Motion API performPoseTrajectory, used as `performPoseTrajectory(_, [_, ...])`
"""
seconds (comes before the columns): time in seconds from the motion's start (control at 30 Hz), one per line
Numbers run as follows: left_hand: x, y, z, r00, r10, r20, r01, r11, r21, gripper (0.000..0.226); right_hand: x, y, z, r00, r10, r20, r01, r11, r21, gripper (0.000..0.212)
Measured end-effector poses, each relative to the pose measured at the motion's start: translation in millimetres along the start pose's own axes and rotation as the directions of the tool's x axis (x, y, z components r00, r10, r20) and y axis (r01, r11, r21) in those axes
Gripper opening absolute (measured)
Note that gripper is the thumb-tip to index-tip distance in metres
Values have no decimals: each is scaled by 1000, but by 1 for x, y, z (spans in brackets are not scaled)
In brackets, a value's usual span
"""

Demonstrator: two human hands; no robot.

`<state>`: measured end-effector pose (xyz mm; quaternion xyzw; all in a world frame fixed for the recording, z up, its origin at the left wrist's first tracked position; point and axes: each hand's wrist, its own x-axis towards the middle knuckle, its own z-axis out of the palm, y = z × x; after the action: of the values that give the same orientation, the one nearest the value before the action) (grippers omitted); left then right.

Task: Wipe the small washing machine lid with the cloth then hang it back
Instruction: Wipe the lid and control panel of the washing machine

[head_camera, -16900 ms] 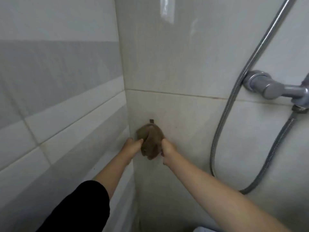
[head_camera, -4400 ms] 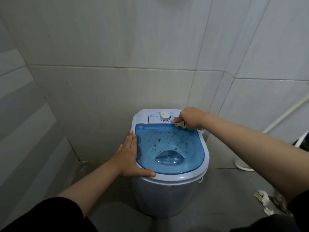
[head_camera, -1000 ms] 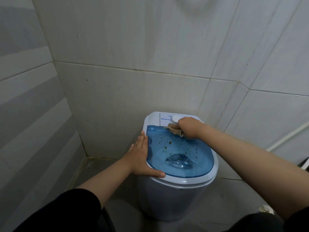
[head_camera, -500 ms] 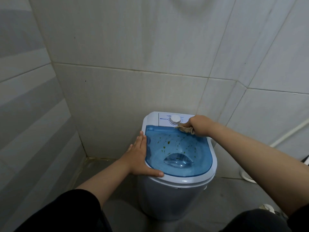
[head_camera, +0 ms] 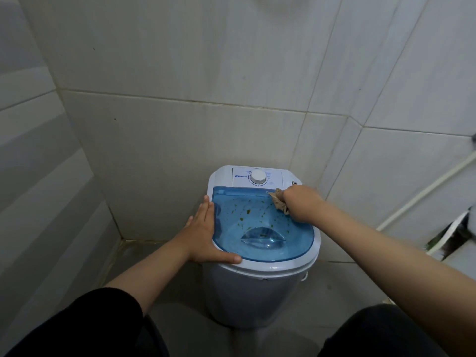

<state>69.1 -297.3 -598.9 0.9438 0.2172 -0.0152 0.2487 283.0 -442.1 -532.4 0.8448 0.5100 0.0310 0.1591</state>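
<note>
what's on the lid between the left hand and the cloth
In the head view, green-brown specks dot the blue lid between the left hand and the cloth.

Most of the cloth point(head_camera: 279, 202) lies hidden inside the closed right hand point(head_camera: 300, 204). Print on the control panel point(head_camera: 257, 178) is too small to read. A dark object point(head_camera: 461, 231) (right edge) is blurred and cut off, unidentifiable.

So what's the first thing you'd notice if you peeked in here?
The see-through blue lid of the small washing machine in the tiled corner, speckled with green spots. The right hand presses a brown cloth on its far right corner, while the left hand lies flat on its left edge.
</note>
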Motion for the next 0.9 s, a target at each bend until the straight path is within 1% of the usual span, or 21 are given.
performPoseTrajectory(0.07, [0,0,0,1000,-2,-1,2,1000,-6,152,-9,-3,3,1000,7,2,-7,1000,4,35])
performPoseTrajectory(0.23, [1,0,0,1000,-3,7,3,1000,-4,155,-40,-14,6,1000,-12,-27,11,999,-48,33])
performPoseTrajectory(0.47, [1,-1,1,1000,5,2,-5,1000,0,154,-75,-26,9,999,-36,32,37,999,-10,43])
performPoseTrajectory(0.63, [1,-1,1,1000,13,-12,-14,1000,-4,152,-90,-33,-4,991,-82,103,82,997,7,34])
performPoseTrajectory(0.73, [1,-1,1,1000,16,-4,-16,1000,-2,153,-91,-26,-17,979,-125,160,113,990,83,35])
performPoseTrajectory(0.8, [1,-1,1,1000,14,-3,-14,1000,-4,154,-83,-17,-32,971,-116,208,66,970,234,38])
performPoseTrajectory(0.87, [2,-1,1,1000,16,-9,-16,1000,-12,154,-68,-8,-47,977,-89,194,14,933,359,43])
performPoseTrajectory(0.9, [3,-1,0,1000,16,-10,-16,1000,-15,154,-58,-4,-52,986,-73,151,9,922,386,44])
